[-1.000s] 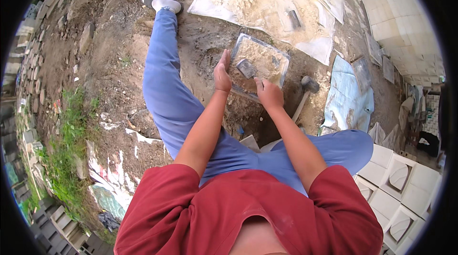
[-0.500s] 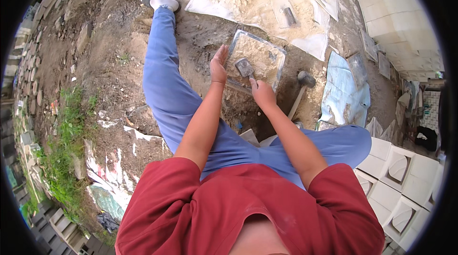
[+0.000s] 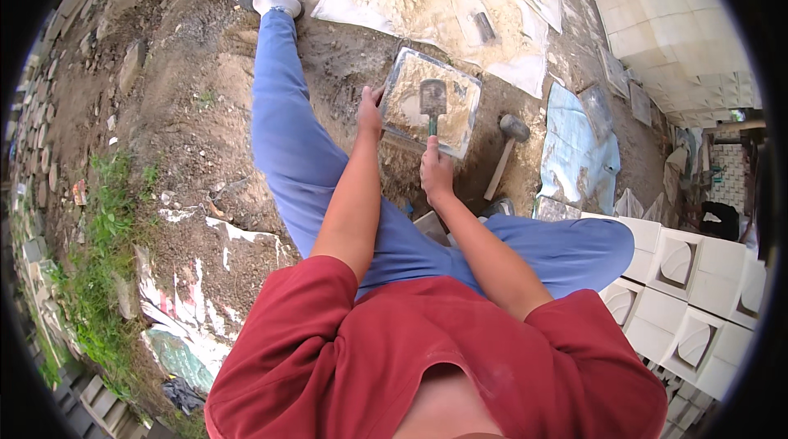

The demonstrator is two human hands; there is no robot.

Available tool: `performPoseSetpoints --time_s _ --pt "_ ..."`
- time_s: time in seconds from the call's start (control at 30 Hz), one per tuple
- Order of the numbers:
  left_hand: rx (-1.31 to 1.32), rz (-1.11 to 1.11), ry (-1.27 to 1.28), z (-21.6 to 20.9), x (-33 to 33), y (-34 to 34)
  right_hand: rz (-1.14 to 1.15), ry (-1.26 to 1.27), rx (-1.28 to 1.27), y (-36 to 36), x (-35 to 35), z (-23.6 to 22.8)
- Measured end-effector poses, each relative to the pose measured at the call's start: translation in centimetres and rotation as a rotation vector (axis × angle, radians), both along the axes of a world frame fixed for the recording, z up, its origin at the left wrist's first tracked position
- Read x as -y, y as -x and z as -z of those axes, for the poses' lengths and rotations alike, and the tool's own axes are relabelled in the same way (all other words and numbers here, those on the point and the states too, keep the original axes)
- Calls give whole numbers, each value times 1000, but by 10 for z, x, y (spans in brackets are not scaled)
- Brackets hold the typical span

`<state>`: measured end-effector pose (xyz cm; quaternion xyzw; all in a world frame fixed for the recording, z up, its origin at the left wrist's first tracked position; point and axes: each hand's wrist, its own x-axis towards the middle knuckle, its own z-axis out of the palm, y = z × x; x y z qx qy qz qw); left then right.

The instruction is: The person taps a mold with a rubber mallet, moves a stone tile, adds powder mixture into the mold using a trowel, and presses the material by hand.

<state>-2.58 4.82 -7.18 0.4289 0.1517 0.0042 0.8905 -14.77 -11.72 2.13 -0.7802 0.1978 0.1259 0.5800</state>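
Note:
A shallow square mould (image 3: 472, 123) with a dark rim lies on the dirt before me, filled with crumbly pale-tan material (image 3: 408, 100). My right hand (image 3: 436, 171) is closed round the green handle of a small trowel (image 3: 433, 98). The trowel's squarish grey blade points away from me, over the filling. At the mould's left side, my left hand (image 3: 369, 113) is closed on the edge, its fingers partly hidden. To the right of the mould rests a mallet (image 3: 515, 127) with a dark head and a pale handle.
Beyond the mould, a white sheet (image 3: 353, 4) carries more tan material and a float (image 3: 483, 26). A blue sheet (image 3: 566, 168) lies to the right, near pale patterned blocks (image 3: 648, 283). My outstretched left leg (image 3: 283, 102) borders the work on the left.
The trowel has swung from pointing left to pointing straight away from me, nearer the mould's middle. My left hand, flat and upright before, has come down to the mould's left edge.

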Motion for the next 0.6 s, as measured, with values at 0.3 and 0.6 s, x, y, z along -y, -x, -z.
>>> performPoseSetpoints --time_s 0.3,0.6 --pt "-20 -71 233 -24 -8 20 34 152 -275 17 -16 -4" --pt "0 -87 172 -17 -13 15 46 139 -323 9 -46 -7"
